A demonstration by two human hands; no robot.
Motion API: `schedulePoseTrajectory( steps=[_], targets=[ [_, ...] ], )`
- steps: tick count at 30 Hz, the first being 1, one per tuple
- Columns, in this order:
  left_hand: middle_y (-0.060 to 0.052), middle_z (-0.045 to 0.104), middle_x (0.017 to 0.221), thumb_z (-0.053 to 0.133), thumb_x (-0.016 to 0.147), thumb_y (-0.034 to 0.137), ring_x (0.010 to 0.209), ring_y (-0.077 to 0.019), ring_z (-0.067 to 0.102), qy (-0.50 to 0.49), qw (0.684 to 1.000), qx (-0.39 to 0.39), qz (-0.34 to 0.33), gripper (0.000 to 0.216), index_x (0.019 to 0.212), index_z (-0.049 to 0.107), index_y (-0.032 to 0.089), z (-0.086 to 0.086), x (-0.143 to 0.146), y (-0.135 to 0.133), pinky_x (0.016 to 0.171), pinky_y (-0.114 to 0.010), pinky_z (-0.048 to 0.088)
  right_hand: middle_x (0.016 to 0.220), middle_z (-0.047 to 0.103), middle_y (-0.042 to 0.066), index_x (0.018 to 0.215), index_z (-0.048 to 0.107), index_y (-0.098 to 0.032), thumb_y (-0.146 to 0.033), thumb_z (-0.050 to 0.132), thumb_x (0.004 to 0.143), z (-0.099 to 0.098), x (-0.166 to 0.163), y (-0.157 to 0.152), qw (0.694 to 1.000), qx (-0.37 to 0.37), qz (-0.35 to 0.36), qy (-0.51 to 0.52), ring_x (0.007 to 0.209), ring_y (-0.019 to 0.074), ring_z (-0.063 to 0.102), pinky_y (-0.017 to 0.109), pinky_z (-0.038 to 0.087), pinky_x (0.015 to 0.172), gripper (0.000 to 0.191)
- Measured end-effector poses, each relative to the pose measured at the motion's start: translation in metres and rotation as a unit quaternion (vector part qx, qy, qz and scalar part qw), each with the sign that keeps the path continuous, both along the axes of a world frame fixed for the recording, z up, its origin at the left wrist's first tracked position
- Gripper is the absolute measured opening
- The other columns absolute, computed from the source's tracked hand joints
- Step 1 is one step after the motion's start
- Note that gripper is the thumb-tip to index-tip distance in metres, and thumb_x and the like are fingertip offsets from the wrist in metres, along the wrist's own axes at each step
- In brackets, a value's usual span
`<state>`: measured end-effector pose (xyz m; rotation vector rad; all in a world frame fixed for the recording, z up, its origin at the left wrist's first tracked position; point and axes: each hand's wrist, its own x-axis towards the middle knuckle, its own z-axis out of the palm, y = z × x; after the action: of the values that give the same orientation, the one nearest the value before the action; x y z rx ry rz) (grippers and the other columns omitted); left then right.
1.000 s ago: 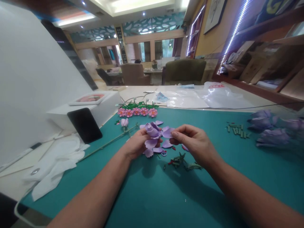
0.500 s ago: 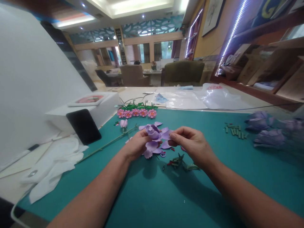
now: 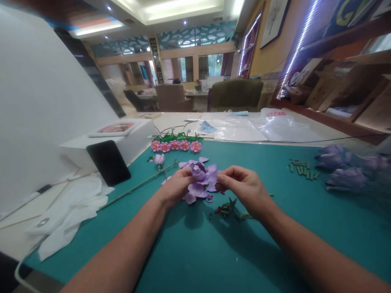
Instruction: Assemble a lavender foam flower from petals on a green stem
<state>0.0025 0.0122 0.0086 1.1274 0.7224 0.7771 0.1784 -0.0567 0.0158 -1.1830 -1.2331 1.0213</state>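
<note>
My left hand [image 3: 176,187] is closed round the base of a purple artificial flower [image 3: 198,172], held above the green mat [image 3: 189,256]. From the right, my right hand [image 3: 249,185] pinches a purple petal [image 3: 213,174] between thumb and fingers, against the flower's side. Whether the petal is joined to the flower I cannot tell. Loose purple petals [image 3: 203,159] lie behind and beneath the flower. A small purple ring-shaped piece [image 3: 209,198] rests between my hands. Nearer me is a little pile of green and red pieces [image 3: 227,207].
A long green stem [image 3: 139,186] crosses the mat at left, near a pale purple bud [image 3: 159,159]. Behind lie pink flowers [image 3: 174,146] in a row. A black phone [image 3: 108,162] leans on a white box [image 3: 134,140]. Green pegs [image 3: 302,169] and finished-looking purple flowers [image 3: 346,178] are at right.
My right hand has shifted slightly left, with its pinched petal closer to the flower. The flower has turned a little in my left hand.
</note>
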Motion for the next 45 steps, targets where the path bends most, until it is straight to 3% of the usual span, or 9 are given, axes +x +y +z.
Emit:
schedulePoseTrajectory(
  steps=[7, 13, 17, 22, 26, 32, 38, 45],
  targets=[
    [-0.004, 0.068, 0.066, 0.082, 0.057, 0.029, 0.061, -0.0148, 0.061, 0.012, 1.000, 0.016, -0.008, 0.038, 0.088, 0.072, 0.012, 0.000, -0.002, 0.000, 0.059, -0.024, 0.044, 0.059, 0.065, 0.001, 0.062, 0.061, -0.017, -0.049, 0.076, 0.061, 0.006, -0.007, -0.002, 0.999, -0.020, -0.012, 0.022, 0.059, 0.0144, 0.063, 0.030, 0.052, 0.061, 0.035],
    [-0.003, 0.064, 0.060, 0.068, 0.060, 0.016, 0.056, -0.0127, 0.058, 0.028, 0.999, 0.008, -0.029, 0.020, 0.079, 0.071, 0.012, 0.002, -0.004, 0.000, 0.056, -0.023, 0.042, 0.057, 0.062, -0.003, 0.087, 0.057, -0.019, -0.043, 0.072, 0.068, 0.002, 0.000, 0.003, 0.997, -0.054, 0.028, 0.040, 0.054, 0.0124, 0.059, 0.025, 0.045, 0.053, 0.034],
    [-0.002, 0.062, 0.060, 0.066, 0.059, 0.015, 0.055, -0.0116, 0.056, 0.011, 0.999, -0.007, -0.046, 0.011, 0.070, 0.068, 0.013, 0.001, -0.004, 0.002, 0.058, -0.024, 0.043, 0.058, 0.059, -0.003, 0.074, 0.056, -0.018, -0.035, 0.075, 0.063, -0.002, -0.001, 0.005, 0.992, -0.103, 0.050, 0.053, 0.052, 0.0105, 0.056, 0.024, 0.042, 0.051, 0.028],
    [-0.002, 0.063, 0.067, 0.071, 0.065, 0.025, 0.059, -0.0124, 0.058, -0.039, 0.999, -0.027, -0.018, 0.022, 0.084, 0.065, 0.015, -0.003, -0.003, 0.002, 0.066, -0.028, 0.047, 0.057, 0.060, -0.002, 0.071, 0.056, -0.018, -0.035, 0.076, 0.061, -0.010, -0.007, 0.005, 0.982, -0.109, 0.031, 0.148, 0.053, 0.0113, 0.058, 0.024, 0.043, 0.052, 0.028],
    [-0.002, 0.063, 0.069, 0.079, 0.060, 0.029, 0.063, -0.0122, 0.058, -0.048, 0.999, -0.009, -0.012, 0.029, 0.079, 0.062, 0.014, -0.007, 0.001, 0.001, 0.068, -0.027, 0.046, 0.061, 0.063, -0.001, 0.074, 0.058, -0.018, -0.036, 0.077, 0.063, -0.014, -0.008, 0.005, 0.977, -0.108, 0.026, 0.184, 0.058, 0.0118, 0.060, 0.025, 0.047, 0.057, 0.028],
    [-0.002, 0.064, 0.074, 0.084, 0.055, 0.035, 0.064, -0.0111, 0.057, -0.033, 0.999, 0.037, 0.019, 0.043, 0.088, 0.066, 0.014, -0.015, 0.004, 0.005, 0.068, -0.026, 0.044, 0.064, 0.064, 0.000, 0.074, 0.059, -0.017, -0.038, 0.080, 0.061, -0.018, -0.007, 0.006, 0.973, -0.120, 0.042, 0.192, 0.062, 0.0137, 0.063, 0.027, 0.051, 0.062, 0.032],
    [-0.003, 0.065, 0.080, 0.080, 0.061, 0.038, 0.076, -0.0163, 0.061, 0.010, 0.994, 0.095, 0.051, 0.038, 0.088, 0.067, 0.015, -0.023, 0.006, 0.008, 0.073, -0.029, 0.048, 0.065, 0.066, 0.000, 0.076, 0.058, -0.018, -0.038, 0.081, 0.061, -0.017, -0.013, 0.004, 0.969, -0.126, 0.044, 0.207, 0.062, 0.0129, 0.065, 0.027, 0.051, 0.063, 0.034],
    [-0.004, 0.068, 0.085, 0.078, 0.061, 0.033, 0.079, -0.0173, 0.062, -0.012, 0.992, 0.102, 0.069, 0.040, 0.095, 0.065, 0.016, -0.020, 0.011, 0.003, 0.075, -0.030, 0.049, 0.065, 0.066, -0.001, 0.076, 0.057, -0.018, -0.039, 0.080, 0.061, -0.015, -0.018, 0.000, 0.971, -0.121, 0.063, 0.197, 0.061, 0.0127, 0.065, 0.026, 0.051, 0.062, 0.035]
  ],
)
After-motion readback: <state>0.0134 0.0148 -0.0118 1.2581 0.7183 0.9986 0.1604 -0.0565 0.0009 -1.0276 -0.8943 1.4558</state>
